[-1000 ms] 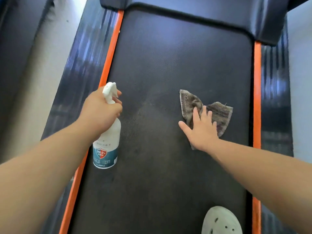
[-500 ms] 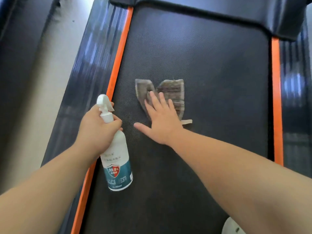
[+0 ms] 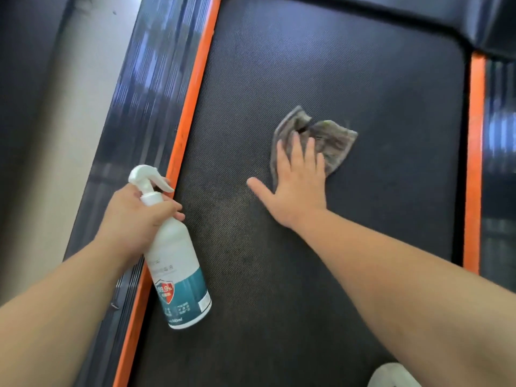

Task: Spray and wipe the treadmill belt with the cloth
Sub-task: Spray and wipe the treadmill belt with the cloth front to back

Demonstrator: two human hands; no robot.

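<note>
The black textured treadmill belt (image 3: 349,65) fills the middle of the view. A crumpled grey-brown cloth (image 3: 329,141) lies flat on it, right of centre. My right hand (image 3: 296,185) presses down on the cloth's near part with fingers spread and thumb stretched left. My left hand (image 3: 136,216) grips the neck of a white spray bottle (image 3: 176,263) with a teal label. The bottle hangs tilted over the belt's left edge, nozzle pointing right.
Orange strips (image 3: 192,88) run along both sides of the belt, with glossy dark side rails (image 3: 139,93) outside them. The black motor cover (image 3: 474,20) crosses the top right. A white shoe (image 3: 391,375) shows at the bottom edge. Pale floor (image 3: 55,135) lies left.
My right hand slid the cloth from the right side of the belt to the left, then back toward the right. The left hand kept holding the bottle at the left edge.
</note>
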